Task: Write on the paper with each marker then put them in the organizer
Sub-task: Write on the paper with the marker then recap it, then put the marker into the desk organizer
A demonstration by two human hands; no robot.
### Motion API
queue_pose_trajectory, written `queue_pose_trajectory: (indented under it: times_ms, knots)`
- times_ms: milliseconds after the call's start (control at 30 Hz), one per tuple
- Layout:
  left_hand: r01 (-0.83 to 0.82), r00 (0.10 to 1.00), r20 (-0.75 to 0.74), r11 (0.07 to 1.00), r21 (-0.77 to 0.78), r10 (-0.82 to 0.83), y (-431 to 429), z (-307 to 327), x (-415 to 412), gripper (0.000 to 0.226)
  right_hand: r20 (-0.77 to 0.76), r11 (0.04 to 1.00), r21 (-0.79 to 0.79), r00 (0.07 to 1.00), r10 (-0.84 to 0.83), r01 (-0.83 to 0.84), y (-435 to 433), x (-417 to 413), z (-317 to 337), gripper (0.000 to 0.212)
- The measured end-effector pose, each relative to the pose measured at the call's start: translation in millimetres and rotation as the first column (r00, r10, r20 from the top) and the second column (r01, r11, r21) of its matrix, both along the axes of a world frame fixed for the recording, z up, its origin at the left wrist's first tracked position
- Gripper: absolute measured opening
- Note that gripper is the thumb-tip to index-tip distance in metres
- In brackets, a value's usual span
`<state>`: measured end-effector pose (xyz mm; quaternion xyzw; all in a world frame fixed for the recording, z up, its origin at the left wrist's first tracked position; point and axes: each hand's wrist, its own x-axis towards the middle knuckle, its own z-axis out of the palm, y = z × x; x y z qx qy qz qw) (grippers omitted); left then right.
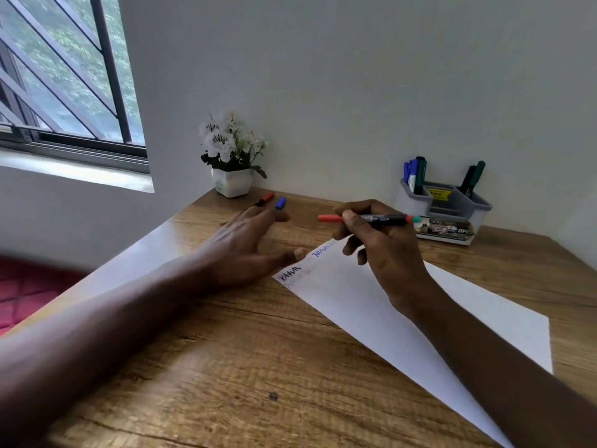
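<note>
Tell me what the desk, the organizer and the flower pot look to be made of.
Desk: wood or wood-look laminate, slight sheen; brown grain lines and a dark knot show. Organizer: grey plastic, likely, smooth with thin moulded walls and rounded corners. Flower pot: white, smooth, faintly shiny, so probably glazed ceramic, though plastic is possible.

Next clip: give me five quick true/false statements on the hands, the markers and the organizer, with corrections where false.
1. The right hand grips a red-capped marker over the paper. True.
2. The left hand holds a blue marker. False: it lies open on the table, holding nothing.
3. The organizer is empty. False: upright markers stand in it at both ends.
4. The paper already bears writing. True.
5. A red marker and a blue marker lie on the table near the flower pot. True.
</note>
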<state>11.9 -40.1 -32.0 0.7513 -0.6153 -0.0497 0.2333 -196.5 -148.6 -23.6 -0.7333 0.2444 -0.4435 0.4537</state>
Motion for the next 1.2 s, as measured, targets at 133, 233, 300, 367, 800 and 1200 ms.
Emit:
queue_pose_trajectory:
  times_ms: [133,233,300,367,800,1200]
  knots:
    - [-0.107,0.993,0.077,0.977,0.183,0.094,-5,-3,-1,0.109,-0.01,0.997,0.071,0.999,0.041,-0.04,-5,-2,-1,0.031]
    - [-0.12,0.99,0.103,0.961,0.248,0.097,-8,-3,-3,0.108,0.007,0.978,0.188,0.996,0.088,-0.087,-9,2,1,0.053]
    - [-0.122,0.989,0.12,0.951,0.284,0.09,-9,-3,-3,0.109,0.039,0.967,0.245,0.997,0.069,-0.076,-13,3,0,0.059]
    - [-0.12,0.988,0.133,0.944,0.307,0.083,-10,-2,-3,0.11,0.0,0.977,0.215,1.0,0.004,-0.004,-13,3,-1,0.047]
    - [-0.066,0.976,0.219,0.932,0.357,-0.015,-18,-6,6,0.133,0.032,0.889,-0.378,0.963,-0.266,0.258,-29,-16,13,0.067]
    - [-0.044,0.972,0.233,0.93,0.366,-0.045,-29,-9,11,0.144,0.198,0.553,-0.357,0.64,-0.742,0.752,-138,-62,86,0.061]
